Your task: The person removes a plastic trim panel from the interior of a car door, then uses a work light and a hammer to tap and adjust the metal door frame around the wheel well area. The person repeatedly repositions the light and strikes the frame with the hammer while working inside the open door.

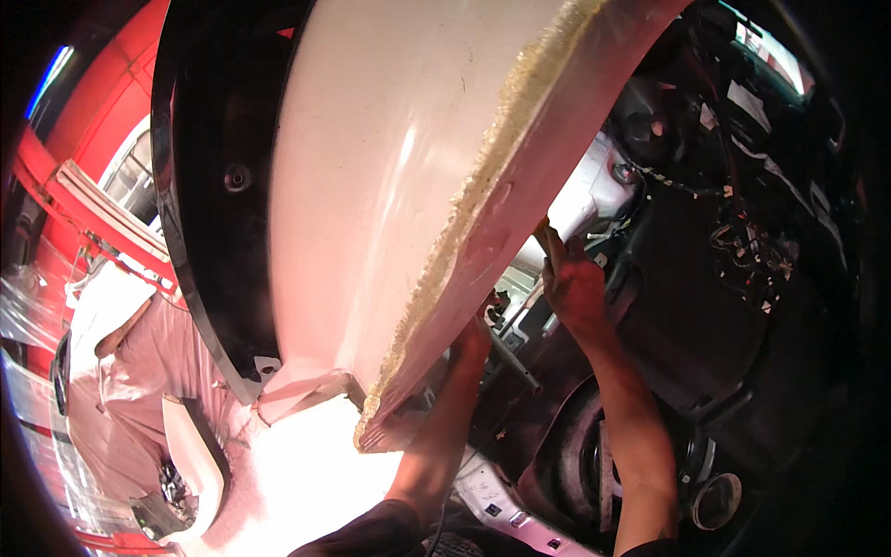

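Panel: large, curved, pale body panel (371, 167), running from top centre to lower centre; lower tip beside the left forearm.
Lining: black, broad, on the right (687, 343).
Window: dark curved glass (218, 223), along the panel's left side.
Sheet: crumpled, pinkish (153, 348), lower left.
Glue: rough yellowish strip (444, 227), along the panel's edge.
Trim: pale, curved piece with a dark edge (209, 464), by the sheet.
Wires: loose bundle with light connectors (752, 246), over the lining.
Right hand: (575, 283) raised beside the panel's edge, near pale metalwork (580, 190); fingers bent, cannot tell whether they grasp anything.
Left hand: (473, 336) partly hidden at the panel's edge; grip cannot be told.
Rod: short metal piece (517, 364), between the forearms.
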Action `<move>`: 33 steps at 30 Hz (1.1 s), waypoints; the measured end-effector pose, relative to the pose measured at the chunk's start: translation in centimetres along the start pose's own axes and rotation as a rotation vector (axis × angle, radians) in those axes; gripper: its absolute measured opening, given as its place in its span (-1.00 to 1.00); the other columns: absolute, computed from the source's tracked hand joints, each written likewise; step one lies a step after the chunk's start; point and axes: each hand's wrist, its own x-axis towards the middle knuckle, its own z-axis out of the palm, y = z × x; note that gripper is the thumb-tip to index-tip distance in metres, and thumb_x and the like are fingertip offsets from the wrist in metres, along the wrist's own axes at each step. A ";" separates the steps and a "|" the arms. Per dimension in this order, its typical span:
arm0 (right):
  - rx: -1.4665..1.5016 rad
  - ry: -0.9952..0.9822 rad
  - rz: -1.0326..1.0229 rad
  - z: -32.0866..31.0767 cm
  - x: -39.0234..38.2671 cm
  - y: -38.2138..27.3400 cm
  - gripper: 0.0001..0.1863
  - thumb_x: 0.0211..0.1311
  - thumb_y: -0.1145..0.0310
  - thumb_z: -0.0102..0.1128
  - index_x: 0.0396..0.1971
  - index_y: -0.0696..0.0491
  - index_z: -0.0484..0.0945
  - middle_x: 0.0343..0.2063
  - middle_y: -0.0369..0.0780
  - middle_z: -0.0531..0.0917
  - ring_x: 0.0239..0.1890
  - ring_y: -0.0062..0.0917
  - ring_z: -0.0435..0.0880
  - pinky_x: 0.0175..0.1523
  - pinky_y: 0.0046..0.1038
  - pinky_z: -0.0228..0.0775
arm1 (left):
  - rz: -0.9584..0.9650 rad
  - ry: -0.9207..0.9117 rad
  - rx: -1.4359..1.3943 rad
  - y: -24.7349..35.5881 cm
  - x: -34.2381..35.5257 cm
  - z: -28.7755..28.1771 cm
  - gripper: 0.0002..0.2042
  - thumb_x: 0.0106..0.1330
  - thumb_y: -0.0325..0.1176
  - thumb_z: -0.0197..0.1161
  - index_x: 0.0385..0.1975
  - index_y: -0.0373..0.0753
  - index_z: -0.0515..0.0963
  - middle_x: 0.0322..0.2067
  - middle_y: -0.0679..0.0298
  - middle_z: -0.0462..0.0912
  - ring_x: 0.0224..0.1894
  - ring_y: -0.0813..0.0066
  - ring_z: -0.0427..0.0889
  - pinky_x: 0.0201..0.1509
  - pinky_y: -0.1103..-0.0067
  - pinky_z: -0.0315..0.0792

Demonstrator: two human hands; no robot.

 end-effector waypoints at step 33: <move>0.057 -0.028 0.102 -2.0 0.4 -0.9 -0.33 0.15 0.47 0.32 0.33 0.05 0.42 -0.16 0.02 0.60 -0.17 -0.06 0.69 -0.14 -0.12 0.60 | 0.027 -0.170 0.036 4.3 -7.8 -0.3 -0.64 0.60 0.11 -0.03 -0.01 -0.05 0.46 -0.43 0.42 0.55 -0.50 0.57 0.45 -0.47 0.53 0.30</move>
